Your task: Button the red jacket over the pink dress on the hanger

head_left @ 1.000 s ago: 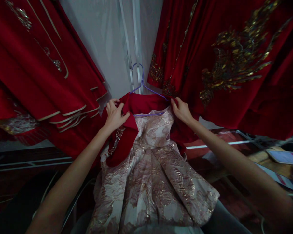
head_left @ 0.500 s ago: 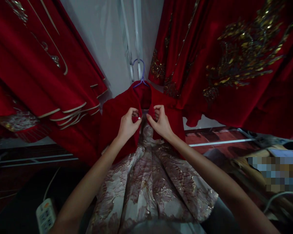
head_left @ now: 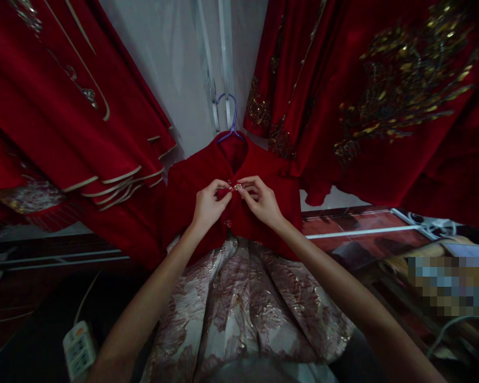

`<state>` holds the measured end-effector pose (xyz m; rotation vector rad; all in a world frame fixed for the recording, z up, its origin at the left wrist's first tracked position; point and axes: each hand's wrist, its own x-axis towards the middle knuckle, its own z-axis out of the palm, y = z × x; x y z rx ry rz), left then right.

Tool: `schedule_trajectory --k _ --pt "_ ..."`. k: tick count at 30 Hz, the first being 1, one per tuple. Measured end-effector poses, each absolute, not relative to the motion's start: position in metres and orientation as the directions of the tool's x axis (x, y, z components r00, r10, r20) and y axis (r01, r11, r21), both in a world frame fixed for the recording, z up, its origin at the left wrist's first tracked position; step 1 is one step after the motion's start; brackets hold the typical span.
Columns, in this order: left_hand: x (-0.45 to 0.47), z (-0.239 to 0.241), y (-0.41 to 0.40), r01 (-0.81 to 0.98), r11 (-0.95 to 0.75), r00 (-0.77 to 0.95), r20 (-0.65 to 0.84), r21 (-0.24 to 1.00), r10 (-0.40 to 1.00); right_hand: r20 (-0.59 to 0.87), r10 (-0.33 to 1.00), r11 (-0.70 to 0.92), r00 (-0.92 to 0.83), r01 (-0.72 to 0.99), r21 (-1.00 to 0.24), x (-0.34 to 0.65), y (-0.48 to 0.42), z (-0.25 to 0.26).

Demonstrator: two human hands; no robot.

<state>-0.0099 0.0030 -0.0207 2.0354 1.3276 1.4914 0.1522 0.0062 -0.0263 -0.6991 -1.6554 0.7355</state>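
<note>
Red jacket (head_left: 191,181) hangs dead centre on purple hanger (head_left: 228,114), over brocade dress (head_left: 239,308). Left hand (head_left: 208,206) and right hand (head_left: 264,203) meet at the jacket's front opening. Fingers (head_left: 220,184) of both are narrow, pinching the two front edges together at top clasp (head_left: 235,187). Lower clasp (head_left: 228,223) just beneath, at 6 o'clock. Gold-embroidered gown (head_left: 383,106) at 2 o'clock, trimmed gown (head_left: 64,106) at 10. Power strip (head_left: 79,351) at 7 o'clock.
</note>
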Motion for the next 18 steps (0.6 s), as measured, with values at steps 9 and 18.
schedule_trajectory --k 9,18 --pt "-0.009 0.006 -0.009 0.602 -0.660 0.278 0.656 0.450 0.702 0.651 0.755 0.656 -0.083 0.109 -0.747 0.151 0.002 -0.020" --pt "-0.004 0.009 -0.002 0.661 -0.643 0.308 0.642 0.386 0.702 0.651 0.756 0.654 -0.069 0.068 -0.753 0.157 0.005 -0.023"
